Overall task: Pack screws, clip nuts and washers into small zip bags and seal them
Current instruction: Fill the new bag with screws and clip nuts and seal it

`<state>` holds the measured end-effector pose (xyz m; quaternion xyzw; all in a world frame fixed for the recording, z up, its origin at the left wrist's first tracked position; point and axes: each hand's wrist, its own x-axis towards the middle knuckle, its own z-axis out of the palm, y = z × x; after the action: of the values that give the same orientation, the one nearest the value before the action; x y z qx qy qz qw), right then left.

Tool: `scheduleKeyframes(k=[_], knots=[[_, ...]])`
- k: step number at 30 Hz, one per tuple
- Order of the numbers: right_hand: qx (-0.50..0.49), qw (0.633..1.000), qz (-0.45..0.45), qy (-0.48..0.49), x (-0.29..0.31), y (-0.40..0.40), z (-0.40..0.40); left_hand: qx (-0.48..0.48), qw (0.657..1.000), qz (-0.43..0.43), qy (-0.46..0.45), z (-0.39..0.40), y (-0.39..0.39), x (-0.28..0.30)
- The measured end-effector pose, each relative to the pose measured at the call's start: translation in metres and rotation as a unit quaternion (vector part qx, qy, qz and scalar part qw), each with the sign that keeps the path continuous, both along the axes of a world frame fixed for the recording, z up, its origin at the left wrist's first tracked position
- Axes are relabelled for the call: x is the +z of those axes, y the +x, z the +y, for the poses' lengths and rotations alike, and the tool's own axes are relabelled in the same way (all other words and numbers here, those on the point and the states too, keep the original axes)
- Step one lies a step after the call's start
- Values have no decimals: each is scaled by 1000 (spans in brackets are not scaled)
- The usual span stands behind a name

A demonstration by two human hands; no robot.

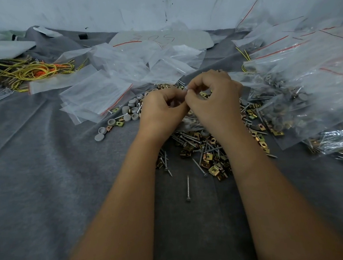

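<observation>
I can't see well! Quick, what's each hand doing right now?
Left hand: fingers curled, pinching the top edge of a small zip bag.
Right hand: fingers curled, pinching the same bag's edge.

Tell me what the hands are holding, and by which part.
Both hands, left and right, pinch a small clear zip bag by its top edge, fingers meeting over the screw pile. Its contents can't be made out.

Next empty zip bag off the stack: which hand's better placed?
Left, probably. The left hand sits nearest the empty bag stack, on its own side. The right hand would have to cross over. Both hands now pinch a small bag.
</observation>
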<state>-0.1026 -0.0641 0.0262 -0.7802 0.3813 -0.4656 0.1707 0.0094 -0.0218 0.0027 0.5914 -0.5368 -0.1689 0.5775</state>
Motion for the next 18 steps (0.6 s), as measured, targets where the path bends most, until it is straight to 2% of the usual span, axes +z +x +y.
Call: scheduleKeyframes(k=[4, 10, 12, 16, 18], knots=[[13, 1000, -16, 0, 0, 0, 1, 2, 1000, 6, -4, 0, 1, -1], [17, 998, -53, -3, 2, 0, 2, 11, 999, -35, 24, 1, 1, -1], [17, 997, -72, 12, 0, -2, -1, 17, 999, -18, 28, 2, 3, -1], [38, 992, -40, 112, -3, -2, -5, 25, 985, 158, -61, 7, 8, 4], [101, 971, -86, 198, -3, -2, -8, 13, 961, 260, -91, 8, 9, 6]])
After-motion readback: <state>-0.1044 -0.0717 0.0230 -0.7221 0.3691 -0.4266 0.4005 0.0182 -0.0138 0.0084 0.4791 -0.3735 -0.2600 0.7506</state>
